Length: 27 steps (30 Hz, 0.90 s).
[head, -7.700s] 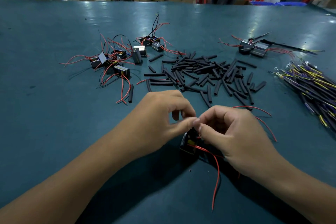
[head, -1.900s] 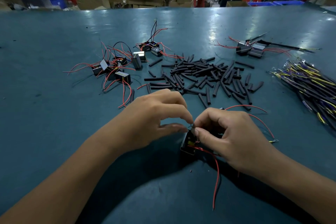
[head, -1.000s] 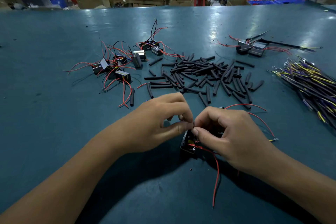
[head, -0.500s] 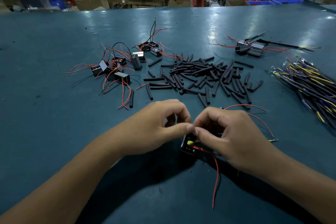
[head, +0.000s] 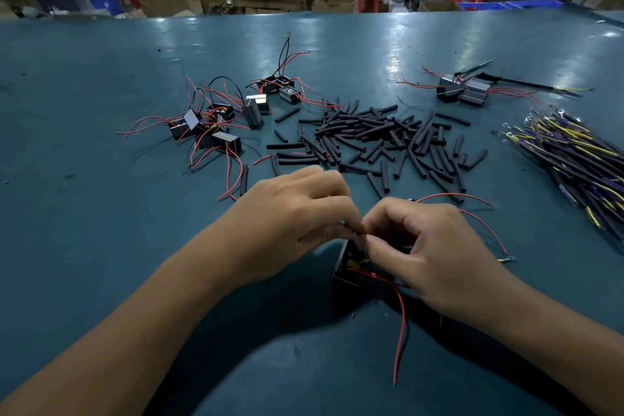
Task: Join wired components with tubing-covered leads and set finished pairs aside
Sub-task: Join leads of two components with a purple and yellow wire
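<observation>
Head view: a small black boxy component (head: 347, 267) with a yellow spot on top sits on the glossy teal table (head: 101, 230), near the front edge, under the two hands. Its thin red lead (head: 401, 324) curves toward the viewer. The left hand (head: 293, 223) and right hand (head: 425, 253) meet fingertip to fingertip just above it, each pinching something too small to make out. Matte black tubing pieces (head: 374, 142) lie scattered behind. Compared with half a second ago, the fingertips have closed tighter together; the component has not moved.
</observation>
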Tool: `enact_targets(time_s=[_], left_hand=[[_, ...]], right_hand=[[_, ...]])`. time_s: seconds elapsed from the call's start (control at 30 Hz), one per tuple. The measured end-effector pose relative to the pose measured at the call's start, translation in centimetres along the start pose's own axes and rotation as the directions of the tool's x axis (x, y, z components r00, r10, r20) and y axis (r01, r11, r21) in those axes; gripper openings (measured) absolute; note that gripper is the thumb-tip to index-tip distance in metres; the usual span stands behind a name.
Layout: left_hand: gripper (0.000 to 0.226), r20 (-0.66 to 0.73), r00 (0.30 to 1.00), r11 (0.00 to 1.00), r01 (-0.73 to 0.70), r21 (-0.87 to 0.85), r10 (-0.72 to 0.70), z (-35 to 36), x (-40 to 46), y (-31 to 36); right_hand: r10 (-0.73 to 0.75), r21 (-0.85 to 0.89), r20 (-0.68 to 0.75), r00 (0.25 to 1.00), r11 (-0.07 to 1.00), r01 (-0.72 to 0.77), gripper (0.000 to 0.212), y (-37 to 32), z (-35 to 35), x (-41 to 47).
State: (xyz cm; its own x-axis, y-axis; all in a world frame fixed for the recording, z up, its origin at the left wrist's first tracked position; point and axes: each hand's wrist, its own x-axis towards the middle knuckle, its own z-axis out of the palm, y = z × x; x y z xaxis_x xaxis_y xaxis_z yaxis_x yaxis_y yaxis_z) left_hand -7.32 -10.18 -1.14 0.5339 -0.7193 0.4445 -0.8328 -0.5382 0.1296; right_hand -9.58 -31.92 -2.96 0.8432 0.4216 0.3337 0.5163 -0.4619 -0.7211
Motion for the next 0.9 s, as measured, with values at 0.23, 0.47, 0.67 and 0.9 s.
enact_targets(time_s=[0.23,0.47,0.67,0.9], left_hand=[[0.019,0.042,0.998,0.999,0.040,-0.012,-0.039,0.1,0.3,0.8],[0.018,0.065,0.989,0.981,0.140,-0.131,-0.132,0.3,0.3,1.1],[0.030,-0.054,0.919,0.858,0.341,-0.384,-0.390,-0.8,-0.2,-0.5],[0.052,-0.311,0.703,0.689,0.344,-0.638,-0.639,-1.1,0.0,-1.6]], right_hand=[[-0.018,-0.017,0.007,1.000,1.000,0.019,0.006,0.1,0.0,0.0],[-0.017,-0.046,-0.003,1.000,0.999,0.017,0.006,-0.1,0.1,0.2],[0.018,-0.015,-0.012,1.000,1.000,-0.019,0.013,-0.2,-0.1,0.1],[0.063,0.011,-0.014,0.998,0.998,-0.063,0.016,-0.3,-0.1,-0.1]])
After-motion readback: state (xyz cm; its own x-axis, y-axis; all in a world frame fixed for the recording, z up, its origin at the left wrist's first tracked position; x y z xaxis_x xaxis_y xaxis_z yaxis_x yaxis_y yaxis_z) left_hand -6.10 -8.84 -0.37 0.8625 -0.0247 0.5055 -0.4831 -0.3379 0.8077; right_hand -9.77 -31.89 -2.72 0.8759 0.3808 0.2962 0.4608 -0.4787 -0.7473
